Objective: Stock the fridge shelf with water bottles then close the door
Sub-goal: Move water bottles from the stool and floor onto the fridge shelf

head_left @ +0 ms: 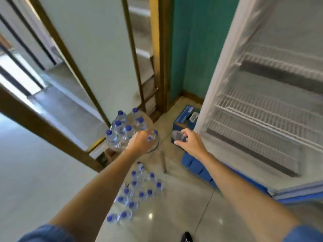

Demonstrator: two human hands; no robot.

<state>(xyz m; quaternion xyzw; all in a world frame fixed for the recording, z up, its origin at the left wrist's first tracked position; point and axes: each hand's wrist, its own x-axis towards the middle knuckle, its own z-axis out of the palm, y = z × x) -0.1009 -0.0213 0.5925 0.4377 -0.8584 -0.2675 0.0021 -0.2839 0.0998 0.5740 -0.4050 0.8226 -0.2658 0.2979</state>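
Several clear water bottles with blue caps [120, 130] stand on a small round glass table [154, 145]. My left hand [139, 143] grips one bottle [151, 136] at the table's right edge. My right hand [189, 141] hovers in the air to the right, fingers loosely spread, holding nothing. The open fridge [262, 105] stands on the right, its white wire shelves [265, 112] bare. More blue-capped bottles [138, 193] stand in a pack on the floor below the table.
A blue cardboard box [185, 123] sits on the floor between the table and the fridge. The fridge's blue base [197, 166] runs along the floor. A brown-framed glass door [97, 55] stands behind the table. A dark shoe [187, 237] shows at the bottom edge.
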